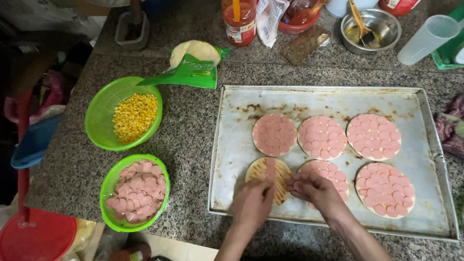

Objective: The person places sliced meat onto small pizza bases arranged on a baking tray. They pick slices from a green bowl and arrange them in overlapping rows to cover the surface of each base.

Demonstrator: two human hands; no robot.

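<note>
A metal baking tray (232, 140) lies on the granite counter with several small round dough bases. Most are fully covered with pink sausage slices, such as one at the back left (274, 134). The front-left base (263, 170) shows sauce stripes and only a short column of slices down its middle. My left hand (252, 202) rests on the near edge of that base, fingers curled down. My right hand (313, 189) sits between that base and the covered one beside it (333, 172), fingertips pinching sausage slices at the sauced base's right edge.
Left of the tray stand a green basket of sausage slices (136, 191) and a green basket of corn kernels (126, 115). A green cheese packet (193, 65), a sauce jar (239, 21), a steel bowl with brush (370, 30) and a clear jug (427, 38) line the back.
</note>
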